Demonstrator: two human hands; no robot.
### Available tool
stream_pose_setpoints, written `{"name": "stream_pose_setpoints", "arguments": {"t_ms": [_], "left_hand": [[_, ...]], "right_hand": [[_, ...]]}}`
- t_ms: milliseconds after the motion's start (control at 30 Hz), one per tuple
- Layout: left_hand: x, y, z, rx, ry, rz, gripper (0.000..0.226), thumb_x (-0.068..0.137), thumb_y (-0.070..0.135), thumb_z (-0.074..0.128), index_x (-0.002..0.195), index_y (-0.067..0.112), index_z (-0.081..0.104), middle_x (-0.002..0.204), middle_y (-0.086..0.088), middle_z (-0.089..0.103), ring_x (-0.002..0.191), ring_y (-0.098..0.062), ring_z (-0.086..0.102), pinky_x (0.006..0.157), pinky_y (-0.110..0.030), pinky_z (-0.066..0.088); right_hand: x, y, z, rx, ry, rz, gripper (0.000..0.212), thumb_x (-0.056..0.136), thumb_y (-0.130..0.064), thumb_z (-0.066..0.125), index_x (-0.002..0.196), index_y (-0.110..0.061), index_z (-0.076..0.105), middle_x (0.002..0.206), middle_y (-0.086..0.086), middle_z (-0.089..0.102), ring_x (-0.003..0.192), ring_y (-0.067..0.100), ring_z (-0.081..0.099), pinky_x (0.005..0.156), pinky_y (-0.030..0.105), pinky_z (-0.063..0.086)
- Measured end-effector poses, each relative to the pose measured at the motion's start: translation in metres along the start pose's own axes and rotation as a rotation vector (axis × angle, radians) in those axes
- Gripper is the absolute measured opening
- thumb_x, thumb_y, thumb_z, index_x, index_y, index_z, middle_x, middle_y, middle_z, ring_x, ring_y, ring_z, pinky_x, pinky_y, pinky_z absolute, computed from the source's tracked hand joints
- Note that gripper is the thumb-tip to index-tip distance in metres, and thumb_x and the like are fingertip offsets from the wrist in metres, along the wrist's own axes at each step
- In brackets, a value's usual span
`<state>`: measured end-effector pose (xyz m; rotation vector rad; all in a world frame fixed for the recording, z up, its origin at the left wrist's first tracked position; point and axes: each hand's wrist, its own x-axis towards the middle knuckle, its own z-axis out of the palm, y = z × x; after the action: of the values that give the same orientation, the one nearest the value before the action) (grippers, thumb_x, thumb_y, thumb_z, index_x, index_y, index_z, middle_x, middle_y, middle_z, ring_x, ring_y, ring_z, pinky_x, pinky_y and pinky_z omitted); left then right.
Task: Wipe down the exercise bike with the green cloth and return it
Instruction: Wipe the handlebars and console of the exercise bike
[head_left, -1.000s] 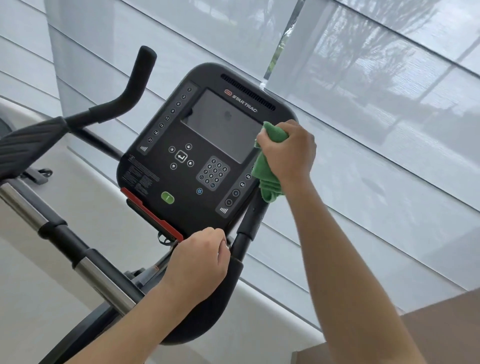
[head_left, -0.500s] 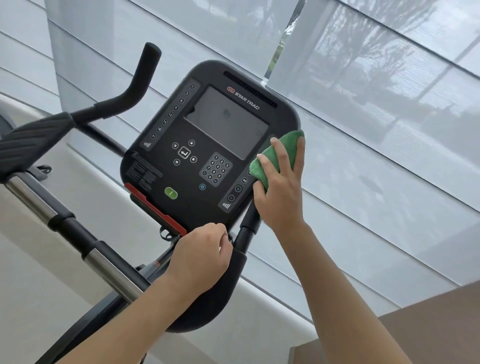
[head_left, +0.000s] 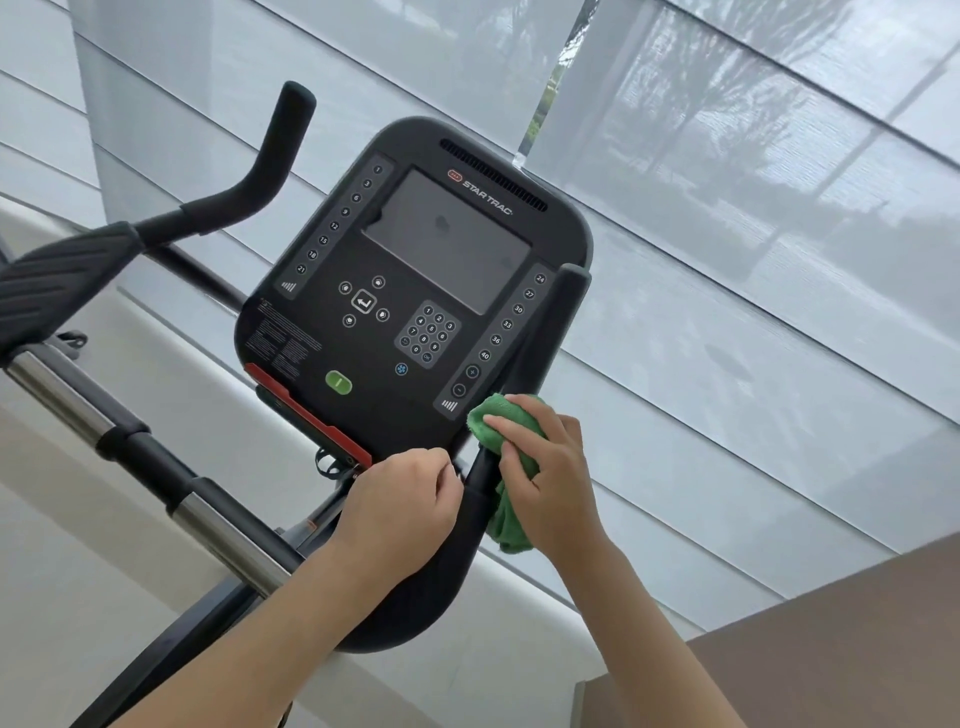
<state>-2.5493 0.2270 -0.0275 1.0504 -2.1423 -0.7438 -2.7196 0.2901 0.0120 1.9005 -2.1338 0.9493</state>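
Note:
The exercise bike's black console (head_left: 415, 291) fills the middle of the view, screen dark, keypad and green button below it. My right hand (head_left: 545, 467) grips the green cloth (head_left: 488, 421) around the right handlebar (head_left: 563, 312), just below the console's lower right corner. More cloth hangs under my palm. My left hand (head_left: 400, 514) is curled on the padded arm rest at the console's bottom edge, next to the red strip (head_left: 306, 410). The left handlebar (head_left: 270, 156) rises free at upper left.
A chrome and black bar (head_left: 104, 421) runs diagonally at lower left. Behind the bike are large windows with translucent blinds (head_left: 727, 260) and a white sill. A brown surface (head_left: 831, 649) sits at lower right.
My right hand slid the cloth down from the console's right edge to the base of the right handlebar. The left hand stayed in place.

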Motion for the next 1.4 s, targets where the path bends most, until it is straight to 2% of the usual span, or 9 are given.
{"name": "stream_pose_setpoints", "arguments": {"t_ms": [133, 233, 300, 367, 533, 733, 933, 1167, 1400], "left_hand": [[-0.013, -0.009, 0.0, 0.029, 0.004, -0.014, 0.037, 0.103, 0.028, 0.046, 0.067, 0.021, 0.04, 0.059, 0.002, 0.043, 0.053, -0.015, 0.042, 0.05, -0.026, 0.028], [-0.022, -0.013, -0.001, 0.059, 0.03, 0.003, 0.04, 0.103, 0.031, 0.046, 0.065, 0.022, 0.039, 0.056, 0.004, 0.041, 0.051, -0.013, 0.043, 0.052, -0.026, 0.031], [-0.023, -0.013, -0.002, 0.077, 0.047, 0.014, 0.039, 0.103, 0.03, 0.047, 0.065, 0.021, 0.041, 0.057, 0.004, 0.042, 0.051, -0.013, 0.043, 0.052, -0.027, 0.033], [-0.02, -0.012, -0.004, 0.078, 0.054, 0.019, 0.037, 0.102, 0.028, 0.049, 0.066, 0.02, 0.044, 0.057, 0.004, 0.043, 0.051, -0.013, 0.043, 0.052, -0.027, 0.035], [-0.019, -0.012, -0.006, 0.062, 0.065, 0.02, 0.037, 0.101, 0.026, 0.052, 0.065, 0.019, 0.044, 0.056, 0.003, 0.042, 0.05, -0.015, 0.042, 0.052, -0.03, 0.039], [-0.019, -0.011, -0.006, 0.024, 0.045, -0.043, 0.039, 0.1, 0.026, 0.052, 0.063, 0.018, 0.042, 0.054, 0.001, 0.043, 0.052, -0.017, 0.046, 0.053, -0.034, 0.037], [-0.021, -0.015, -0.006, -0.041, 0.025, -0.113, 0.038, 0.097, 0.025, 0.052, 0.062, 0.017, 0.039, 0.051, 0.0, 0.041, 0.051, -0.017, 0.041, 0.053, -0.032, 0.032], [-0.02, -0.014, -0.006, -0.043, 0.02, -0.105, 0.036, 0.096, 0.028, 0.049, 0.062, 0.019, 0.043, 0.05, 0.0, 0.042, 0.048, -0.015, 0.04, 0.05, -0.029, 0.031], [-0.04, -0.016, -0.012, 0.082, 0.096, -0.171, 0.04, 0.096, 0.032, 0.053, 0.062, 0.017, 0.04, 0.052, 0.0, 0.042, 0.049, -0.014, 0.042, 0.049, -0.032, 0.028]], "right_hand": [[-0.006, -0.001, -0.02, 0.058, -0.053, -0.083, 0.035, 0.095, -0.013, 0.063, 0.122, -0.03, 0.077, 0.141, -0.022, 0.06, 0.12, 0.015, 0.053, 0.104, 0.021, 0.043], [0.026, 0.005, -0.037, 0.104, 0.09, -0.096, 0.038, 0.092, -0.01, 0.069, 0.127, -0.024, 0.069, 0.144, -0.008, 0.052, 0.131, 0.016, 0.053, 0.108, 0.026, 0.046], [0.055, 0.005, -0.039, 0.075, 0.173, -0.063, 0.044, 0.088, -0.012, 0.074, 0.128, -0.024, 0.06, 0.143, -0.005, 0.044, 0.133, 0.013, 0.049, 0.106, 0.015, 0.042], [0.075, 0.004, -0.025, -0.06, 0.18, -0.035, 0.04, 0.087, -0.019, 0.075, 0.125, -0.022, 0.062, 0.141, -0.004, 0.042, 0.125, 0.015, 0.046, 0.1, 0.008, 0.036], [0.063, 0.002, 0.013, -0.216, 0.184, -0.028, 0.018, 0.089, -0.021, 0.072, 0.107, -0.019, 0.076, 0.126, -0.003, 0.053, 0.11, 0.023, 0.045, 0.08, 0.018, 0.04], [0.003, -0.017, 0.009, 0.049, 0.012, 0.071, 0.021, 0.084, -0.026, 0.069, 0.103, -0.032, 0.079, 0.116, -0.018, 0.052, 0.105, 0.015, 0.05, 0.09, 0.007, 0.037], [-0.053, -0.022, 0.0, 0.404, -0.014, 0.225, 0.029, 0.087, -0.02, 0.074, 0.112, -0.036, 0.078, 0.118, -0.013, 0.059, 0.114, 0.014, 0.065, 0.09, 0.013, 0.05], [-0.026, -0.014, -0.041, 0.149, 0.022, 0.0, 0.032, 0.092, -0.022, 0.072, 0.124, -0.023, 0.074, 0.128, -0.01, 0.054, 0.115, 0.017, 0.06, 0.1, 0.022, 0.046], [0.019, -0.025, -0.045, -0.548, -0.663, -0.539, 0.074, 0.084, -0.036, 0.045, 0.156, -0.024, 0.042, 0.163, -0.007, 0.039, 0.161, 0.028, 0.017, 0.128, 0.054, 0.018]]}}
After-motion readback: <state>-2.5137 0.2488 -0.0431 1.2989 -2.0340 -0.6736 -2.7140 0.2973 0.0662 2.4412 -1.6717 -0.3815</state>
